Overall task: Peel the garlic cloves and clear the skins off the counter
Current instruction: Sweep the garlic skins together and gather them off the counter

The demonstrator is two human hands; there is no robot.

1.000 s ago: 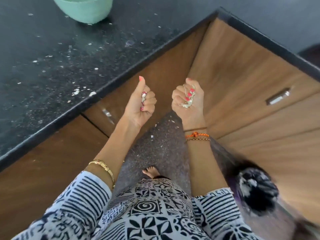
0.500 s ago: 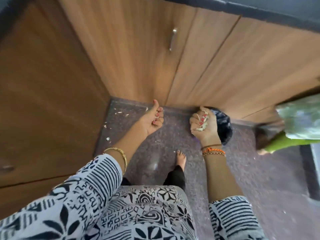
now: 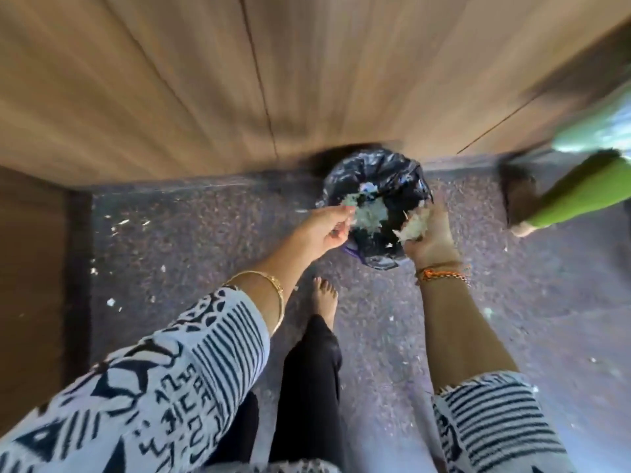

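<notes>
Both hands over the bin [image 3: 375, 186], which is lined w/ a black bag and sits on the floor against the wooden cabinet fronts [image 3: 205, 80].

Left hand [image 3: 324, 230]: over the bin's left rim, fingers loosened, thumb + fingertips pointing toward the opening. Pale garlic skins [image 3: 367, 215] sit just off its fingertips, over the bag's mouth; can't tell if the hand touches them or they're in mid-air, frame is motion-blurred. Grip state reads as spread/relaxed, not a fist.

Right hand [image 3: 428, 233]: over the bin's right rim, palm turned toward the left hand, fingers loosely cupped round a clump of skins [image 3: 411, 227]. Clump is against the palm/fingers, partly sticking out toward the bin centre.

More whitish bits lie inside the bag, beyond both hands' fingertips; too blurred to tell what they are.

Wrists: gold bangle [image 3: 273, 295] behind the left hand, orange thread + bead bracelet [image 3: 440, 273] just behind the right hand. Both sleeves b/w patterned.

Floor [image 3: 205, 240]: speckled grey stone, scattered white flecks [image 3: 111, 302] well left of the left hand. Bare foot [image 3: 324, 295] between the two forearms, near side of the bin.

Far right of the right hand: a second person's green-clad leg [image 3: 580, 192], foot on the floor, blurred.
</notes>
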